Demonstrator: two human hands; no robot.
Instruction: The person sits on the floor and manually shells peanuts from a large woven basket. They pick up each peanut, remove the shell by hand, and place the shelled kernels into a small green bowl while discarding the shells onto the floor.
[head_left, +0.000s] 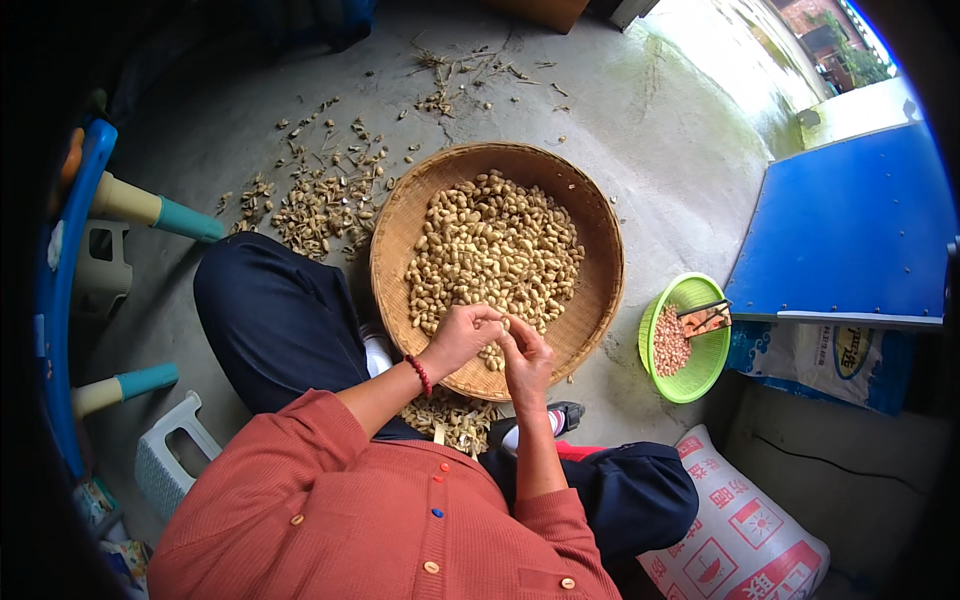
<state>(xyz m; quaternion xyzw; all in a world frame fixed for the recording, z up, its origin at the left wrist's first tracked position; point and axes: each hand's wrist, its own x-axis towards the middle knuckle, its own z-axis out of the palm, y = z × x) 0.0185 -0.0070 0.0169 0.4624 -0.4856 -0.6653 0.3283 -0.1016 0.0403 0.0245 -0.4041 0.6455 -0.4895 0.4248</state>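
Note:
A round woven bamboo basket (577, 319) stands before me, holding a broad heap of unshelled peanuts (491, 240). Over its near edge my left hand (463, 337), with a red bead bracelet at the wrist, meets my right hand (527, 360). Between the fingertips of both hands is a small peanut (505, 323), partly covered by the fingers. To the right, a green plastic colander (692, 391) holds shelled pink peanut kernels (670, 341) and a small flat piece with a dark rod across it (705, 319).
Empty peanut shells (319, 206) lie on the concrete floor at the upper left, and more shells (454, 421) below the basket. A pale stool (169, 457) and a blue table edge (67, 300) are at left. A printed sack (739, 517) and blue panel (847, 225) are at right.

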